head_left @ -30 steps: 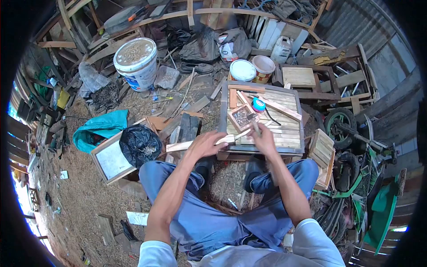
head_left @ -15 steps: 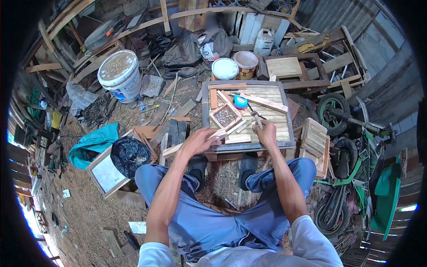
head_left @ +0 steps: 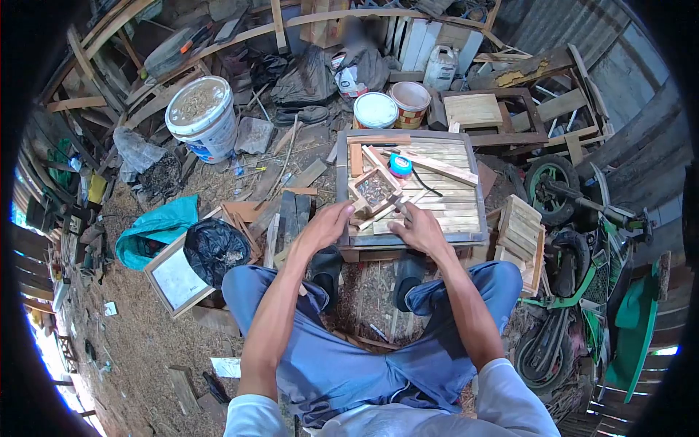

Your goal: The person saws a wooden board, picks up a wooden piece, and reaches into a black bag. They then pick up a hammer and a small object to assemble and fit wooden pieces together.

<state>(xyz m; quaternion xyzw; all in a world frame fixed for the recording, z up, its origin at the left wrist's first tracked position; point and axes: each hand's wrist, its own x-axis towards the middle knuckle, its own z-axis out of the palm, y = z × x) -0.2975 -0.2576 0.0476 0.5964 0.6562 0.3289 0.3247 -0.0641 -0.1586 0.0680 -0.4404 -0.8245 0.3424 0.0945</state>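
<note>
My left hand (head_left: 327, 227) is closed on a small wood piece at the front left of the slatted wooden table (head_left: 455, 211). My right hand (head_left: 420, 229) grips a hammer, whose dark head (head_left: 395, 198) is beside the near right corner of a small wooden box (head_left: 366, 177). Small bits, too tiny to identify, fill the box. Just behind it sits a blue and pink round container (head_left: 400, 165). A dark curved strap or cord (head_left: 427, 185) runs rightward from there. Wooden strips (head_left: 445, 169) lie at the back of the tabletop.
Behind the table stand a white-lidded bucket (head_left: 375, 111) and an open bucket (head_left: 411, 101). A large bucket (head_left: 202, 119) is at the back left. A black bag (head_left: 216, 252) sits at the left, and a green motorbike (head_left: 591, 273) at the right.
My right hand has moved left and toward me, bringing the hammer close to the box. My left hand has shifted slightly, and the view has moved a little.
</note>
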